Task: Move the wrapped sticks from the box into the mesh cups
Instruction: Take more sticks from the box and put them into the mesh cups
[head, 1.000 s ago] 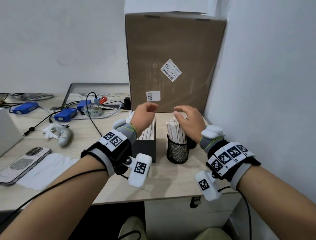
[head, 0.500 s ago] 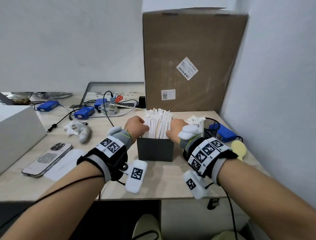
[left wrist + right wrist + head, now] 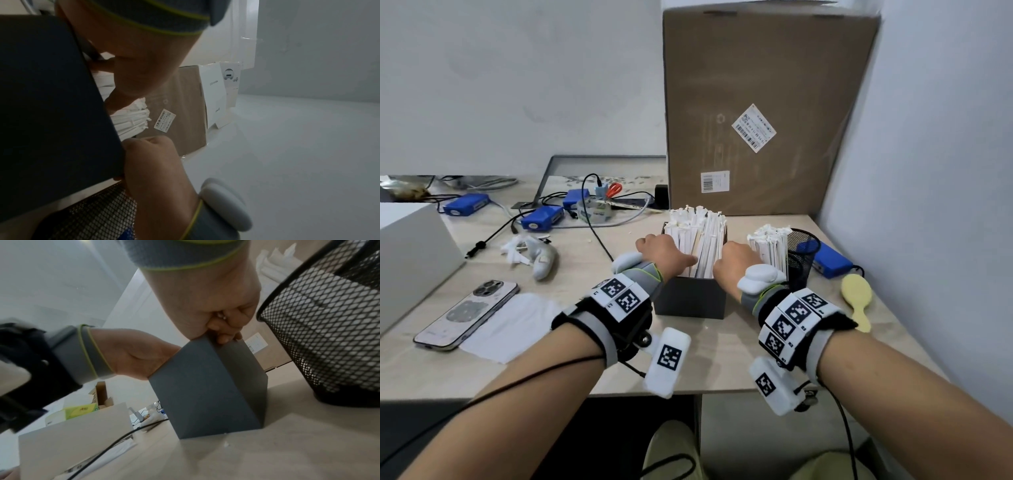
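Observation:
A dark box [image 3: 690,299] near the desk's front edge stands packed with white wrapped sticks [image 3: 700,233]. My left hand [image 3: 659,251] is at the box's left top, fingers dug in among the sticks and pinching a bunch. At the right top corner, my right hand [image 3: 732,260] has its fingers curled tight at the rim [image 3: 224,331], apparently round sticks. Right of it, more sticks [image 3: 770,245] stand in a black mesh cup [image 3: 329,321], mostly hidden behind my right wrist. A second mesh cup [image 3: 803,255] stands just behind.
A tall cardboard carton [image 3: 767,113] stands right behind the box, and a wall runs along the right. A blue device [image 3: 828,262] and a yellow brush [image 3: 856,301] lie right of the cups. Left lie a phone [image 3: 467,315], cables, a white controller [image 3: 544,260] and a white box [image 3: 410,260].
Both hands have come down from above the box and cup onto the top of the box and curled in among the sticks. The head view has shifted.

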Available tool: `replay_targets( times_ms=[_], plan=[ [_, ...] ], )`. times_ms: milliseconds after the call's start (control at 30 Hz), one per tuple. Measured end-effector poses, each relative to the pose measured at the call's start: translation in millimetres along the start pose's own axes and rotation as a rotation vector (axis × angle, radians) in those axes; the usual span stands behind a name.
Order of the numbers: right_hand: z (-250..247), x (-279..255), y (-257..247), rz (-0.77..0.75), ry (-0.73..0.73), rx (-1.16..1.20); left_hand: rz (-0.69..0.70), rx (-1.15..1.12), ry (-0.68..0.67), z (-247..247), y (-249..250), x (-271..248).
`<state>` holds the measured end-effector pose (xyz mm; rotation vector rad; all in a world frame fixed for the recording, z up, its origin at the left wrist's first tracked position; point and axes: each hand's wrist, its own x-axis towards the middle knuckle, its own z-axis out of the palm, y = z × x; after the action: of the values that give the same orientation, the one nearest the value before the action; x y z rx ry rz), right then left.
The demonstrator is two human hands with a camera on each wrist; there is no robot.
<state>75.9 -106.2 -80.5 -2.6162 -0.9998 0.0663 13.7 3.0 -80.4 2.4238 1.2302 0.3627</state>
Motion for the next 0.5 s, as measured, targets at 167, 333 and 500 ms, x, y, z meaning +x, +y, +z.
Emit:
replay_targets(
  times_ms=[167, 333, 500],
  plan=[
    [5.8, 0.3, 3.9, 0.002, 0.036, 0.024, -0.011, 0.01, 0.057, 9.4, 0.4, 2.9],
    [8.2, -0.7, 5.7, -0.016, 0.047, 0.035, -0.002, 0.121, 0.036, 12.8, 2.5, 3.8],
    [8.6, -2.6, 6.4, -0.024, 0.038, 0.046, 0.025, 0.19, 0.093, 10.8, 3.7, 8.2]
  ],
)
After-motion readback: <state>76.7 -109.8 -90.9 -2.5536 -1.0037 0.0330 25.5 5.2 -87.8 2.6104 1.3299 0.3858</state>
